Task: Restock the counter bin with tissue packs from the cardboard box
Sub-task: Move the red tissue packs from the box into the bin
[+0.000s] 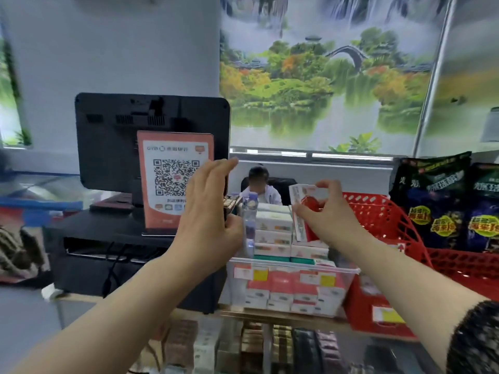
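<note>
Head view catches you mid-placement: your right hand [332, 211] pinches a red-and-white wrapped tissue pack [303, 197] upright over the clear plastic counter bin [294, 264], your left hand [208, 209] straight-fingered, seemingly empty; next, lower the pack onto the stack.

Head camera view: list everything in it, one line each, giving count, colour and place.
clear bin: one, transparent, centre of the counter
tissue packs: many, white and red, stacked in the bin and above its rim
held tissue pack: one, red and white, above the stack
water bottle: one, clear with a blue cap, left of the stack
red baskets: at least two, right of the bin
QR sign: one, orange and white, in front of the monitor
monitor: one, black, back towards the camera
snack bags: two, dark, far right
landscape mural: one, green, back wall
seated person: one, behind the counter
left hand: fingers straight, raised before the sign
right hand: pinches the held pack
</note>
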